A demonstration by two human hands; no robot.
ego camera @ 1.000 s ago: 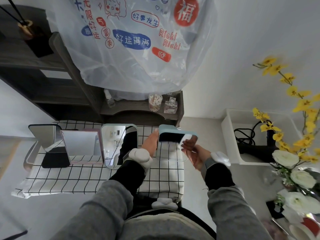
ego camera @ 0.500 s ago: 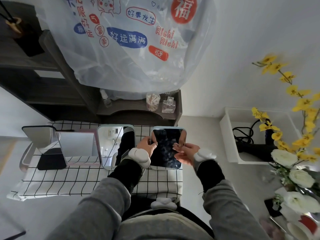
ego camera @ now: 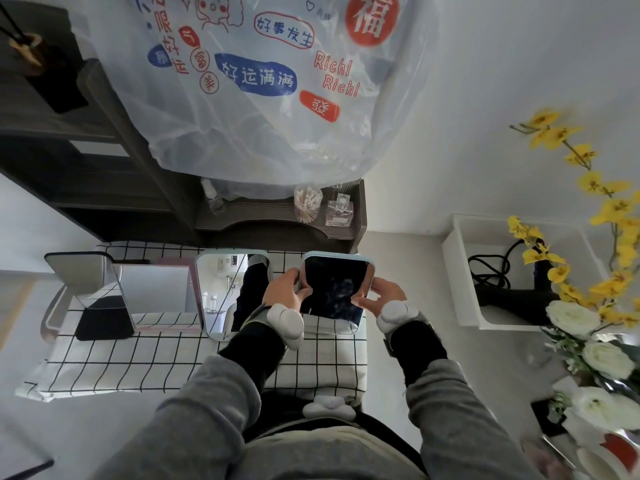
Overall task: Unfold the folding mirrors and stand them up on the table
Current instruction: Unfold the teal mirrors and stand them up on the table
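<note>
Now raised upright, the blue mirror [ego camera: 337,289] is gripped by left hand [ego camera: 285,293] and right hand [ego camera: 382,295].

A second ago the blue-framed mirror [ego camera: 335,292] lay tipped back, its top edge toward the camera and the right hand [ego camera: 381,296] pinching a corner — now it stands nearly upright on the checked cloth [ego camera: 138,355], glass facing the person. The left hand [ego camera: 285,291] has shifted to its left edge, the right hand to the right edge — one on each side
</note>
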